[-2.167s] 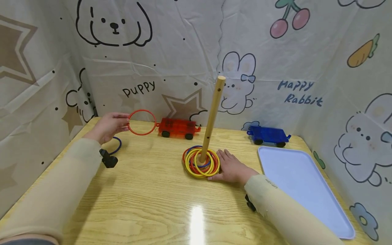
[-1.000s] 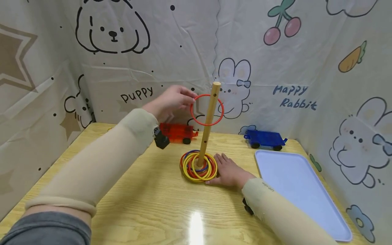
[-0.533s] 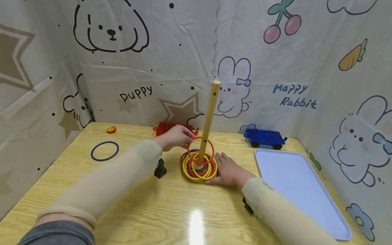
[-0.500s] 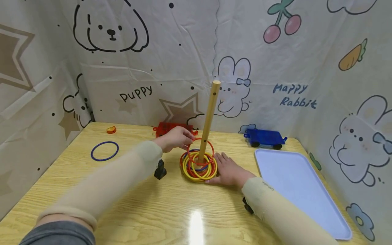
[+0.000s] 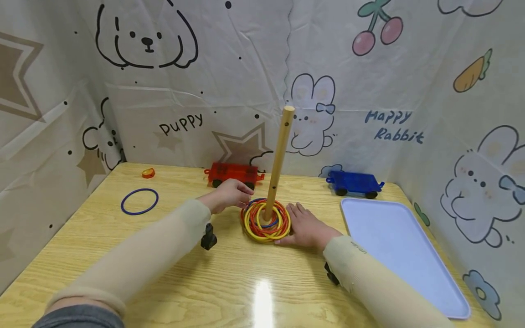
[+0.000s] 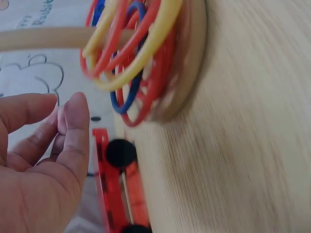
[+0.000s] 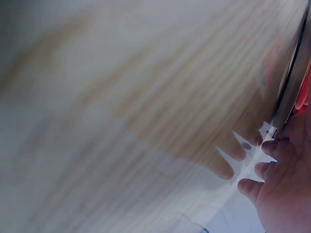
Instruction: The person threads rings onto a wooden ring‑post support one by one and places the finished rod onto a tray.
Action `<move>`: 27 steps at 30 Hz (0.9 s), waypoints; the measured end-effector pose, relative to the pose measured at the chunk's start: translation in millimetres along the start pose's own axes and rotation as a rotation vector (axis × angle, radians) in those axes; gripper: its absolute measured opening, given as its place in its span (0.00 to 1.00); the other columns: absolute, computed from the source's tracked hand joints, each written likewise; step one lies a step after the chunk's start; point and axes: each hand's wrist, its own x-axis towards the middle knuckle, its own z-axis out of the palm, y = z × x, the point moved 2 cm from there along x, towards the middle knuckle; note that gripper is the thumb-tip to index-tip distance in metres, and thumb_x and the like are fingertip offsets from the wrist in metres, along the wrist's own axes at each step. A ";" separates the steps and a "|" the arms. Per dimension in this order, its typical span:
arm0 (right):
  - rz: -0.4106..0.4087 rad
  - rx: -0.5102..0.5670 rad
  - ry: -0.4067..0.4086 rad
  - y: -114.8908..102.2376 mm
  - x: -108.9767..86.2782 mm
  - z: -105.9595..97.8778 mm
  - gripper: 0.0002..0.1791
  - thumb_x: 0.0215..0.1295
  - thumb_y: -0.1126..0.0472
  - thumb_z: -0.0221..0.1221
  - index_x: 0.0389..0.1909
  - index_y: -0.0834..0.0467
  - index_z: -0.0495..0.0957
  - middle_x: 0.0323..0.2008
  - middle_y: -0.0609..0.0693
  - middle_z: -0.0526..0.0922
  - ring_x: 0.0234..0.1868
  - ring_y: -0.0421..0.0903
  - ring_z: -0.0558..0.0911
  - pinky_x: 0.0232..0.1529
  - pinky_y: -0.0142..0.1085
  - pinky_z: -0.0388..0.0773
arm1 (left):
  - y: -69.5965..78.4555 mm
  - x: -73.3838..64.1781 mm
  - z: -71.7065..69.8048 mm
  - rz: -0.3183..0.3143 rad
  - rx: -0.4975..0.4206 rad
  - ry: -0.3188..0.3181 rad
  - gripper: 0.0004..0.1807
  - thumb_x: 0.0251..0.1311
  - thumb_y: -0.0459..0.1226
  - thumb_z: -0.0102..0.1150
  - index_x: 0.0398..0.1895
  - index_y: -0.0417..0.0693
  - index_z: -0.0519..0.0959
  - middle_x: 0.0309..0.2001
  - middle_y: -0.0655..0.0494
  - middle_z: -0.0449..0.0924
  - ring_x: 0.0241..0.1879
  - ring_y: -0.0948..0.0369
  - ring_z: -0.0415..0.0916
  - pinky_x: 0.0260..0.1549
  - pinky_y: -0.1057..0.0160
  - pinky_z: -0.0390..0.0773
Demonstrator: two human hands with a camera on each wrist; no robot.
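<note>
A wooden post (image 5: pixel 280 159) stands on a round base, and several red, yellow and blue rings (image 5: pixel 283 228) lie piled around its foot. Just left of the pile is my left hand (image 5: pixel 231 193), its fingers loosely bent. In the left wrist view the left hand (image 6: pixel 43 165) shows a gap between thumb and fingertips, with nothing held. On the other side, my right hand (image 5: pixel 307 226) rests low against the base with its fingers extended. The right wrist view shows that right hand (image 7: pixel 286 179) at the base's edge. A single blue ring (image 5: pixel 141 189) lies flat on the table's left side.
A red toy wagon (image 5: pixel 235 173) stands behind my left hand, near the back wall. Further right are a blue toy wagon (image 5: pixel 356 182) and a pale blue tray (image 5: pixel 381 255). A small orange-red piece (image 5: pixel 148 173) lies at the back left.
My left hand has carried a red ring from the left over the post's top and down onto the pile, let it go, and drawn slightly left. The right hand has stayed at the base.
</note>
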 end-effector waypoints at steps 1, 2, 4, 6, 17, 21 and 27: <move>0.002 -0.002 0.000 0.1 0.2 0.0 0.65 0.63 0.26 0.61 0.80 0.70 0.47 0.80 0.66 0.49 0.80 0.65 0.45 0.78 0.56 0.48 | -2.3 -1.3 -4.2 0.011 -0.007 0.005 0.18 0.73 0.24 0.52 0.62 0.23 0.74 0.60 0.30 0.76 0.54 0.43 0.79 0.49 0.56 0.85; 0.006 -0.005 -0.004 0.2 0.5 0.0 0.65 0.62 0.26 0.61 0.80 0.69 0.46 0.80 0.66 0.48 0.80 0.65 0.45 0.78 0.56 0.47 | -4.1 -3.4 -9.2 0.022 -0.020 0.011 0.19 0.73 0.24 0.52 0.63 0.22 0.73 0.61 0.29 0.75 0.57 0.41 0.78 0.50 0.55 0.84; 0.006 0.000 -0.005 0.6 0.8 0.4 0.65 0.62 0.26 0.61 0.80 0.70 0.47 0.80 0.66 0.49 0.80 0.65 0.45 0.78 0.56 0.47 | -8.3 -8.4 -22.6 0.049 -0.052 0.022 0.19 0.74 0.24 0.50 0.64 0.21 0.71 0.62 0.29 0.73 0.59 0.39 0.75 0.53 0.55 0.83; 0.009 0.000 -0.009 1.5 1.2 1.1 0.66 0.62 0.25 0.61 0.80 0.70 0.46 0.80 0.66 0.49 0.80 0.65 0.45 0.78 0.56 0.47 | -12.9 -14.7 -40.4 0.076 -0.098 0.039 0.20 0.75 0.26 0.50 0.65 0.21 0.69 0.62 0.28 0.73 0.59 0.40 0.75 0.54 0.56 0.82; 0.028 0.014 -0.031 5.6 -0.9 3.1 0.66 0.62 0.26 0.61 0.80 0.70 0.45 0.80 0.66 0.47 0.80 0.65 0.44 0.78 0.55 0.46 | -59.8 -58.6 -169.1 0.089 -0.104 0.196 0.32 0.82 0.39 0.45 0.79 0.29 0.53 0.75 0.32 0.56 0.51 0.71 0.74 0.64 0.61 0.74; 0.038 0.026 -0.043 5.5 -1.4 6.1 0.66 0.62 0.25 0.61 0.81 0.69 0.45 0.81 0.64 0.46 0.80 0.64 0.43 0.79 0.55 0.45 | -82.8 -72.6 -200.2 0.075 -0.083 0.252 0.35 0.82 0.40 0.46 0.80 0.29 0.49 0.75 0.32 0.53 0.47 0.78 0.74 0.62 0.65 0.75; 0.034 0.018 -0.034 5.2 0.7 9.3 0.66 0.61 0.25 0.62 0.81 0.68 0.46 0.81 0.64 0.47 0.80 0.64 0.44 0.78 0.55 0.46 | -117.1 -97.1 -231.4 0.021 -0.025 0.380 0.35 0.81 0.40 0.46 0.77 0.23 0.50 0.67 0.37 0.65 0.41 0.82 0.72 0.50 0.74 0.79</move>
